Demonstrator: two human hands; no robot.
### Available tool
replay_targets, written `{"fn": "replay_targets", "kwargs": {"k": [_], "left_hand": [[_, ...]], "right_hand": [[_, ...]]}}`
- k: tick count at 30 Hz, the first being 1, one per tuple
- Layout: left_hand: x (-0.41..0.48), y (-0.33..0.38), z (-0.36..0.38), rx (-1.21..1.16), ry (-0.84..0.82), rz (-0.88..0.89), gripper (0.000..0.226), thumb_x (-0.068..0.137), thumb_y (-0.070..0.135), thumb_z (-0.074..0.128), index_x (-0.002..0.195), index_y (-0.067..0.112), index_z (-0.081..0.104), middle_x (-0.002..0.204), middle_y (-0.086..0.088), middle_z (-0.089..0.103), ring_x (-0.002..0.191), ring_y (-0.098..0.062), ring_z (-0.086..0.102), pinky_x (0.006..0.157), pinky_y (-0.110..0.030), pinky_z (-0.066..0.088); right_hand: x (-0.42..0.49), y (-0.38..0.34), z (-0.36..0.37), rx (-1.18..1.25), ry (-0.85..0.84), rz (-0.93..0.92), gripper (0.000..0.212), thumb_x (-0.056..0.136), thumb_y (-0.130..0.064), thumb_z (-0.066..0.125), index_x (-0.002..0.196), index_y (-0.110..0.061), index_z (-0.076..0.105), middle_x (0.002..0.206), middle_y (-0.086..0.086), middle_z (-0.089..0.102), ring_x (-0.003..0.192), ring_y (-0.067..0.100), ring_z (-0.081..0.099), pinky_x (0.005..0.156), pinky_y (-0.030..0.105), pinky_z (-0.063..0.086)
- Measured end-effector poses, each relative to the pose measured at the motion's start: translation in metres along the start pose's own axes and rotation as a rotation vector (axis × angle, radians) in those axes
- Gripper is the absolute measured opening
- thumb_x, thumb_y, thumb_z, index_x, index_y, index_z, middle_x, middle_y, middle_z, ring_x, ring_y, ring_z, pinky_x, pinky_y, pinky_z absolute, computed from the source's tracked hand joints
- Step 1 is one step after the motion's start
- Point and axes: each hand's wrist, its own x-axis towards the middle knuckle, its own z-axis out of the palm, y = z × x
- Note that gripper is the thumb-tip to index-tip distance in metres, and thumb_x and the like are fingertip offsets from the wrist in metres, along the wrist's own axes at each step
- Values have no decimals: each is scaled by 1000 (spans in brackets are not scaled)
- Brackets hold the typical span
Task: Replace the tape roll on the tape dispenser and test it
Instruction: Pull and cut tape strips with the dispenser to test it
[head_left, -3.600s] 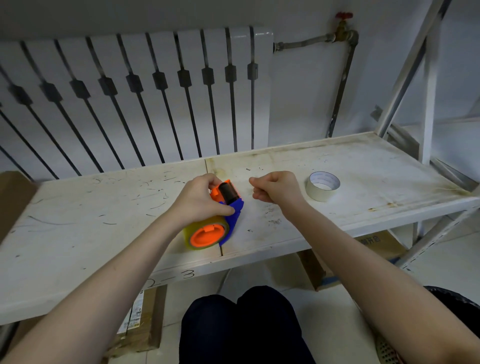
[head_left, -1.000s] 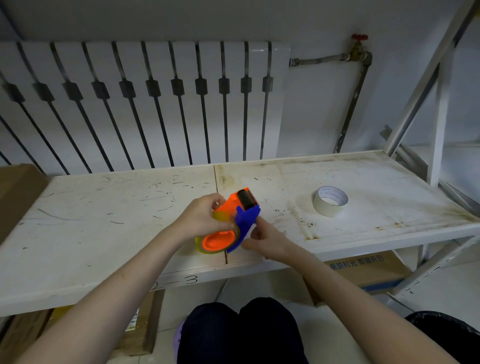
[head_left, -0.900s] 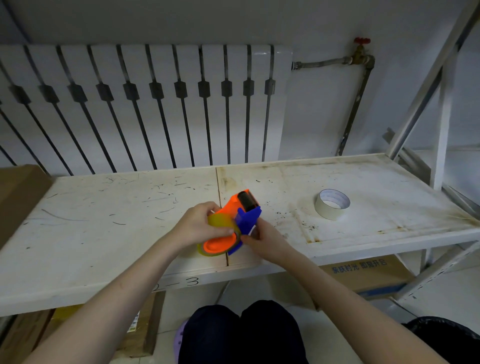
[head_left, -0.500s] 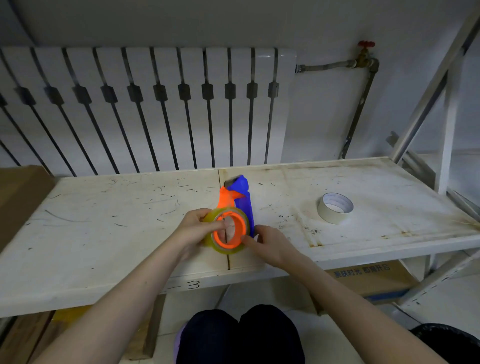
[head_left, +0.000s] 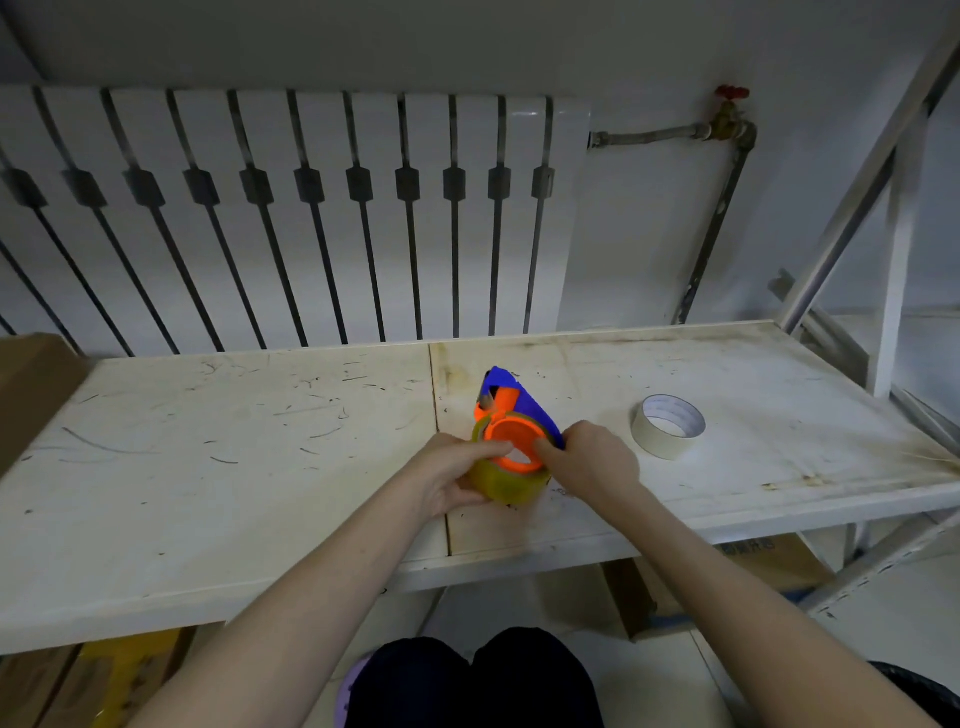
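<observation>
Tape dispenser (head_left: 511, 402) dead centre: blue body, orange parts, nose pointing away toward the radiator (head_left: 311, 208), right beside the seam in the white shelf (head_left: 208, 467). Whether it rests on the board or is held just off it, I cannot tell. A yellowish tape roll (head_left: 506, 483) sits round the orange hub, open side turned up at the camera.

Left hand (head_left: 447, 478) cups the roll from the left, fingers wrapped under it, thumb lying on the orange rim. Right hand (head_left: 592, 462) comes in from the other side, fingers curled tight, pinching at the roll's right rim where the blue body meets it. Exactly what sits between those fingertips is too small to make out, and that hand hides the rear of the blue body.

Off to the right, well apart, a spare beige roll (head_left: 667, 426) lies flat on the shelf; faint printed lines inside its white core, unreadable. Under the shelf on the right, a cardboard box (head_left: 748, 551) shows a row of printed characters, too blurred to read. Another brown box (head_left: 31, 384) is cut off at the left edge. In the bottom right corner there's a dark bin (head_left: 924, 691), mostly out of frame. Dark-trousered knees (head_left: 478, 680) show below.
</observation>
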Motion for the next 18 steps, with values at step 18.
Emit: {"fn": "replay_targets", "kwargs": {"k": [18], "left_hand": [[31, -11, 29, 112, 152, 89, 37, 71, 8, 69, 105, -4, 60, 102, -24, 67, 90, -33, 66, 79, -43, 58]], "right_hand": [[-6, 52, 5, -461, 286, -907, 33, 81, -41, 56, 103, -17, 65, 103, 2, 64, 81, 20, 63, 65, 31, 55]]}}
